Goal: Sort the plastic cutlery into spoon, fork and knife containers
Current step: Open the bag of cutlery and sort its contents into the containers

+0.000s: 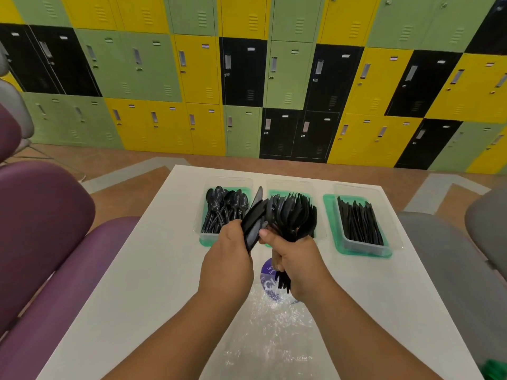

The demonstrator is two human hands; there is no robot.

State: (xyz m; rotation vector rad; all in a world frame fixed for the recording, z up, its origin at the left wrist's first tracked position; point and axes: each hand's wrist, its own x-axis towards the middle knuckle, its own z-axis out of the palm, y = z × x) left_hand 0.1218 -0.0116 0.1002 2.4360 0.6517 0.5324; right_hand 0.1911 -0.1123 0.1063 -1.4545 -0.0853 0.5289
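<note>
Left hand (229,259): grip clamped on a few black knives (253,215), likely drawn out of the mixed bunch for sorting.
Right hand (297,266): grip clamped round a bundle of forks (293,213) by the handles, so the heads fan out for picking.
Axis: knives' long axis runs up and away, tips tilted right; fork tines point away.
Containers: spoon container (211,237) left, fork container (315,187) middle and half hidden, knife container (365,249) right, on the white surface (153,270).
Wrapper: clear plastic bag (274,333) under the wrists.

Glossy blk plastic cutlery (290,215); matt wht table (142,270).
</note>
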